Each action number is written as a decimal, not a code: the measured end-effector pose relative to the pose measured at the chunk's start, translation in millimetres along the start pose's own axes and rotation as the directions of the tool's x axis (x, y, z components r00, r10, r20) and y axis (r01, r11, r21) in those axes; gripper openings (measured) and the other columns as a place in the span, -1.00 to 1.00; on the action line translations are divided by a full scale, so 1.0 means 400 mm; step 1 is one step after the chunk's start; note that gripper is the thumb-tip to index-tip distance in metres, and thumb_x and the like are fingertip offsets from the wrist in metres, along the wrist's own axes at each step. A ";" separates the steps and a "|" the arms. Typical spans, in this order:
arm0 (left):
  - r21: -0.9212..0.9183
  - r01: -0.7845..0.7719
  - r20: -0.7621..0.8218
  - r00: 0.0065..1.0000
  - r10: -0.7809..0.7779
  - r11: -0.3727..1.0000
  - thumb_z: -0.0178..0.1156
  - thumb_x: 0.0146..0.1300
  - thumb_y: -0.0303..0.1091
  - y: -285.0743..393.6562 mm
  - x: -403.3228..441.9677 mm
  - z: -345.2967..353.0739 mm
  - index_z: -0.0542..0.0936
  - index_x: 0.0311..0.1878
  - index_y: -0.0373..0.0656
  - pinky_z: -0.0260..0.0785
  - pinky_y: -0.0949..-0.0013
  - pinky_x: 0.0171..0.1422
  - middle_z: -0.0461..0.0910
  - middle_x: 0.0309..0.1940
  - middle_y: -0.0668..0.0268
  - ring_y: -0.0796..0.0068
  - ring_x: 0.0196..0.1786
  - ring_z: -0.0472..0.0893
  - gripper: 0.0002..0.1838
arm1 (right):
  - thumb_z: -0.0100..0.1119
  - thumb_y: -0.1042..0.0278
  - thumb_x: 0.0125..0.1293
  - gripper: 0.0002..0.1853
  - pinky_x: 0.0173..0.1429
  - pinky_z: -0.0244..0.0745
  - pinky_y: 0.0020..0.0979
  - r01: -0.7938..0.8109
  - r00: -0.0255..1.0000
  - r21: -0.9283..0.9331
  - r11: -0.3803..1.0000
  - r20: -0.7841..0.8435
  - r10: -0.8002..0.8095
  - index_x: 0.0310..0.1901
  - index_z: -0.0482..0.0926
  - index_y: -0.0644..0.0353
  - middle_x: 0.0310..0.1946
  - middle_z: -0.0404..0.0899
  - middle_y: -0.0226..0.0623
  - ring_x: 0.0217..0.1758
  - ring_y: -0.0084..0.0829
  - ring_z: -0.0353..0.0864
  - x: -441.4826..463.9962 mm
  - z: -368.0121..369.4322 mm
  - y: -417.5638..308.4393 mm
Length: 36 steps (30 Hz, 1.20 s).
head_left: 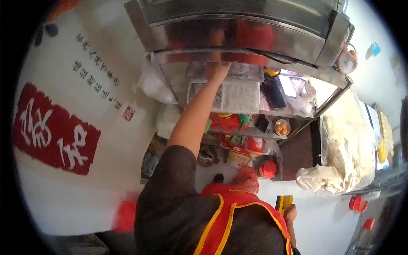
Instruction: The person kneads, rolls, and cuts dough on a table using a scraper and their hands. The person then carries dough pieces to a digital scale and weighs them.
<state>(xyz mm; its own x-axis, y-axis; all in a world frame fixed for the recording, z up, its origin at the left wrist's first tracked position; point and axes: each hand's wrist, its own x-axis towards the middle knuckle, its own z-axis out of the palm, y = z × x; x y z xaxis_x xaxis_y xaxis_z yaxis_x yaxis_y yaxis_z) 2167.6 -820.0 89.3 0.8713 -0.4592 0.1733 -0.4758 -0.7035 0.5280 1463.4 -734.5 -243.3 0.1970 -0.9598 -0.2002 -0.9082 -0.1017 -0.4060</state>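
Observation:
My left arm reaches up to a metal shelf, where my left hand is at a dark, translucent tray or lid; its fingers are too blurred to make out. Just below it sits a white, divided container with a clear top. Low on the right, beside my red and yellow apron, my right hand is closed around a flat yellow and black object.
A steel cabinet overhangs the shelf. Right of the container lie a dark phone-like object and a bowl of eggs. Lower down are a red-lidded jar and packages. A cloth hangs at right.

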 end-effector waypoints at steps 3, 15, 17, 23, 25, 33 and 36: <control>0.010 -0.120 0.102 0.988 0.119 0.993 0.07 0.09 0.41 -0.003 0.041 0.048 0.53 0.16 -0.12 0.27 0.13 0.30 0.52 0.11 -0.02 0.07 0.21 0.48 -0.19 | 0.10 0.33 0.17 -0.67 -0.19 0.52 -0.07 -0.094 0.995 0.066 0.993 -0.024 0.096 -0.02 0.46 0.23 -0.31 0.65 -0.01 -0.24 0.04 0.64 -0.037 -0.013 -0.107; -0.394 -0.082 0.294 0.932 0.210 0.916 0.24 0.19 0.07 -0.288 0.181 -0.075 0.64 -0.06 -0.11 0.41 0.34 -0.14 0.63 -0.10 0.35 0.45 -0.12 0.54 -0.54 | 0.04 0.34 0.34 -0.68 -0.27 0.48 -0.07 0.292 0.956 0.060 0.954 -0.051 -0.290 0.11 0.33 0.04 -0.30 0.62 0.01 -0.26 0.11 0.61 0.065 -0.141 -0.532; -0.326 -0.076 0.333 0.924 0.190 0.942 0.23 0.21 0.07 -0.306 0.187 -0.078 0.68 -0.15 -0.12 0.41 0.33 -0.14 0.64 -0.17 0.36 0.45 -0.12 0.55 -0.58 | 0.04 0.37 0.34 -0.68 -0.19 0.52 -0.12 0.406 0.912 0.164 0.899 -0.142 -0.386 0.12 0.36 0.08 -0.25 0.62 0.02 -0.19 0.07 0.63 0.086 -0.201 -0.635; -0.406 -0.066 0.339 0.915 0.217 0.911 0.23 0.20 0.06 -0.242 0.120 -0.119 0.69 -0.12 -0.12 0.36 0.42 0.03 0.65 -0.22 0.35 0.49 -0.13 0.57 -0.57 | 0.03 0.47 0.38 -0.71 0.06 0.48 -0.40 0.325 0.945 0.553 0.767 -0.166 -0.281 0.12 0.39 0.25 -0.08 0.56 -0.15 -0.02 -0.36 0.57 0.145 -0.305 -0.768; -0.495 -0.067 0.342 0.902 0.265 0.866 0.23 0.21 0.05 -0.249 0.120 -0.113 0.68 -0.11 -0.15 0.36 0.43 0.05 0.65 -0.21 0.35 0.50 -0.13 0.58 -0.56 | 0.03 0.46 0.40 -0.71 0.07 0.47 -0.43 0.228 0.972 0.661 0.715 -0.114 -0.205 0.12 0.39 0.27 -0.06 0.54 -0.18 0.00 -0.40 0.55 0.153 -0.331 -0.789; -0.599 -0.112 0.352 0.852 0.387 0.793 0.20 0.20 -0.27 -0.293 0.213 0.007 0.60 -0.04 -0.28 0.38 0.41 0.10 0.63 -0.14 0.30 0.48 -0.07 0.57 -0.67 | 0.03 0.44 0.41 -0.70 0.09 0.45 -0.46 0.332 0.942 0.671 0.663 -0.194 -0.275 0.13 0.38 0.28 -0.07 0.54 -0.19 0.01 -0.43 0.53 0.120 -0.371 -0.872; -0.711 0.094 0.447 0.826 0.344 0.697 0.19 0.17 -0.35 -0.224 0.171 -0.065 0.57 -0.02 -0.28 0.39 0.39 0.07 0.59 -0.07 0.27 0.43 -0.01 0.56 -0.68 | 0.02 0.44 0.41 -0.69 0.10 0.44 -0.46 0.371 0.928 0.636 0.677 -0.220 -0.301 0.14 0.38 0.29 -0.07 0.53 -0.19 0.02 -0.44 0.53 0.107 -0.394 -0.932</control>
<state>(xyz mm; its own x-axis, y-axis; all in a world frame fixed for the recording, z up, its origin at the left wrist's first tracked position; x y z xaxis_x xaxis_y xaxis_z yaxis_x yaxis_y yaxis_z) 2273.1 -774.4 75.4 0.5017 -0.8638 -0.0470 -0.1638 -0.1482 0.9753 1752.2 -778.8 40.1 0.3750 -0.9175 0.1328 -0.3065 -0.2579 -0.9163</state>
